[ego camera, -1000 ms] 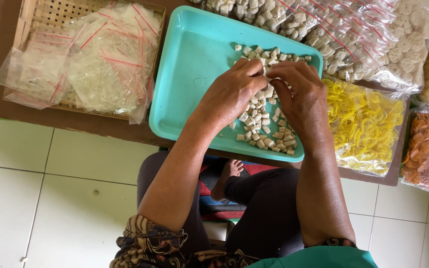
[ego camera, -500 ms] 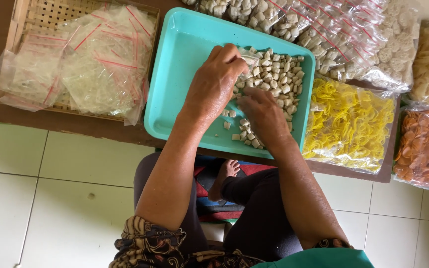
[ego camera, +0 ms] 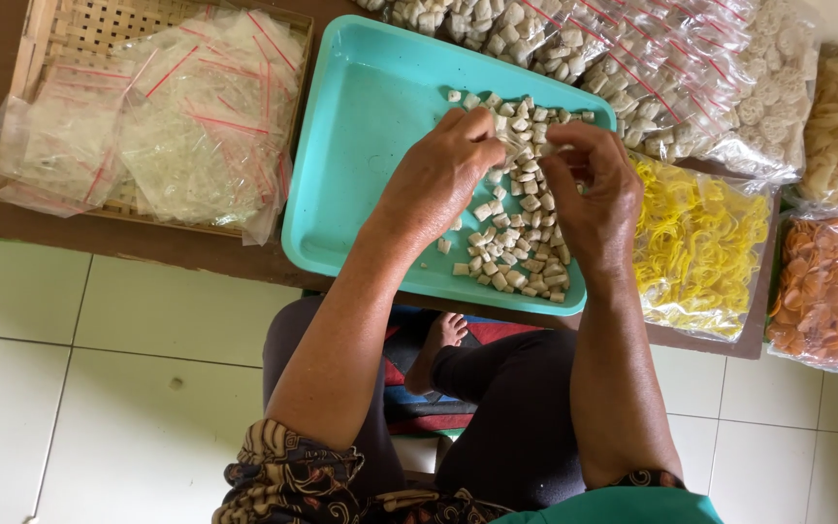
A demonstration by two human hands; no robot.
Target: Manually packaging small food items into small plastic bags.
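Observation:
A teal plastic tray (ego camera: 361, 146) lies on a brown table and holds a pile of small beige cracker pieces (ego camera: 526, 247) along its right half. My left hand (ego camera: 434, 184) and my right hand (ego camera: 589, 199) meet above the upper part of the pile. Between their fingertips they pinch what looks like a small clear bag (ego camera: 521, 144) with some pieces in it. The bag is mostly hidden by my fingers. Both wrists hover over the tray's near rim.
A woven bamboo tray (ego camera: 46, 39) on the left holds a heap of empty clear bags (ego camera: 177, 116). Large bags of pale crackers (ego camera: 652, 68), yellow strands (ego camera: 695, 247) and orange chips (ego camera: 826, 291) line the top and right. White floor tiles (ego camera: 99, 388) lie below.
Half a second ago my left hand reached into the pile's top and my right hand lay lower. Now both hands have come together over the upper pile, pinching the small bag.

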